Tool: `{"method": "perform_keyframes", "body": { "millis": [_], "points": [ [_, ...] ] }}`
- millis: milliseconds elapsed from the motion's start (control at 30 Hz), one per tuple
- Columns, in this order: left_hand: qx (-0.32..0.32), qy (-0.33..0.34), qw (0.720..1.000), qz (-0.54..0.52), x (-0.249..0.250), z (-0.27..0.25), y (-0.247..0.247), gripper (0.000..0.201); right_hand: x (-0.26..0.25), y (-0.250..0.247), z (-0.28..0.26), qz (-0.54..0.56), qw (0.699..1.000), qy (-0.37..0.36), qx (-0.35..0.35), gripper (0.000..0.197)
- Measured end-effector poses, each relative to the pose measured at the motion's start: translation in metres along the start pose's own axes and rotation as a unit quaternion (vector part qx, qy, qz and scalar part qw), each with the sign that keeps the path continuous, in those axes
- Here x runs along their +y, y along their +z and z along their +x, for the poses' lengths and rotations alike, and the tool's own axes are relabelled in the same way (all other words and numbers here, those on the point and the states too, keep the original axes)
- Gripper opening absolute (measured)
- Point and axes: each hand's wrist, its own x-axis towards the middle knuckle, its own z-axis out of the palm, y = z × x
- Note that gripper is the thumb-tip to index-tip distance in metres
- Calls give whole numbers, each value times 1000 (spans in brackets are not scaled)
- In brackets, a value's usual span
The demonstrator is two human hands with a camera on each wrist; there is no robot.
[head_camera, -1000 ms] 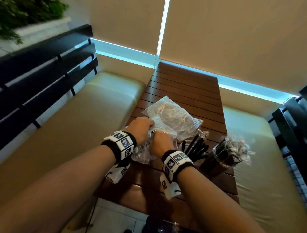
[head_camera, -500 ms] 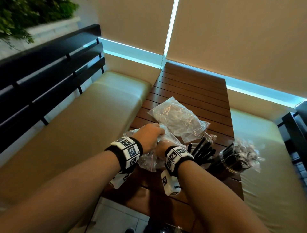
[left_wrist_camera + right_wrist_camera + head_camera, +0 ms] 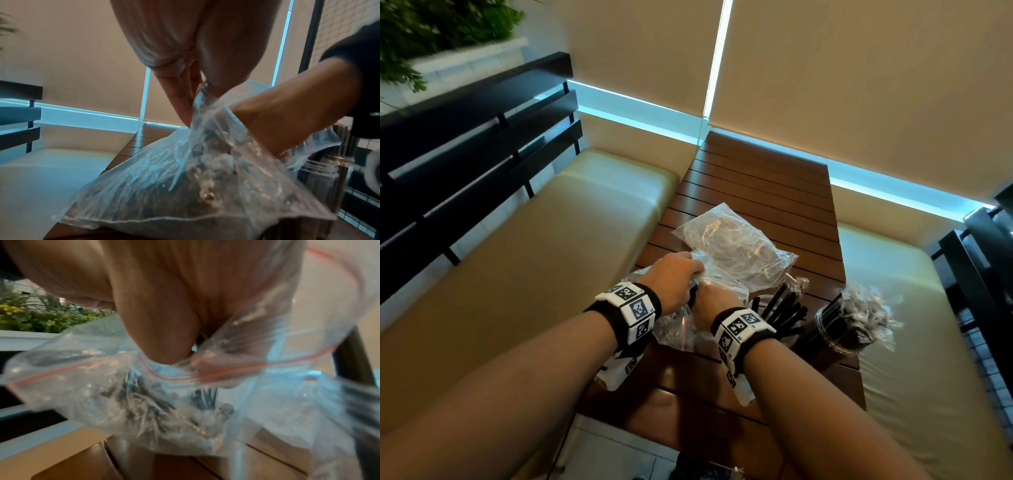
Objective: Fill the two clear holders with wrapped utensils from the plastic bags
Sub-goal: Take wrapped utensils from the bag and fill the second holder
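Observation:
My left hand [image 3: 688, 274] pinches the top edge of the near clear zip bag [image 3: 674, 329], seen close in the left wrist view with the left hand [image 3: 197, 95] lifting the bag [image 3: 164, 186]. My right hand [image 3: 710, 299] reaches through the bag's mouth. In the right wrist view the right hand [image 3: 191, 360] has thumb and fingers closed on dark wrapped utensils [image 3: 156, 402] inside the red-lined bag [image 3: 82, 386]. A second bag [image 3: 729, 246] lies farther back. Two clear holders stand to the right: one [image 3: 780, 315] with black utensils, the other [image 3: 839, 329] full of wrapped ones.
Everything rests on a narrow slatted wooden table [image 3: 763, 178]. Cream cushioned benches [image 3: 544, 246] flank it on both sides. A black slatted rail [image 3: 465, 144] runs at the left, another at the far right. Beige blinds close off the back.
My right hand has pushed deeper into the near bag, and my left hand has raised the bag's edge. The head view has shifted slightly.

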Motion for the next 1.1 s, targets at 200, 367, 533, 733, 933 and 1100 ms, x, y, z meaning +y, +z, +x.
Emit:
{"method": "perform_keyframes", "body": {
  "millis": [200, 367, 533, 733, 933, 1100],
  "points": [
    [47, -27, 999, -1, -5, 17, 1, 14, 13, -27, -30, 92, 988, -19, 123, 25],
    [41, -65, 997, -4, 1, 33, 3, 11, 37, -75, -56, 55, 997, -25, 47, 23],
    [32, -104, 994, -18, 10, 43, 6, 11, 82, -129, -98, 94, 996, 5, 8, 25],
    [7, -149, 988, -25, 21, 48, 11, 14, 134, -170, -164, 219, 974, -36, 36, 22],
    [-94, -137, 985, -40, 47, 50, 7, 64, 140, -137, -146, 387, 903, -44, 182, 24],
    [-69, -66, 909, -405, 83, 45, -36, 56, 109, -72, -105, 387, 884, -63, 255, 35]
  ]
}}
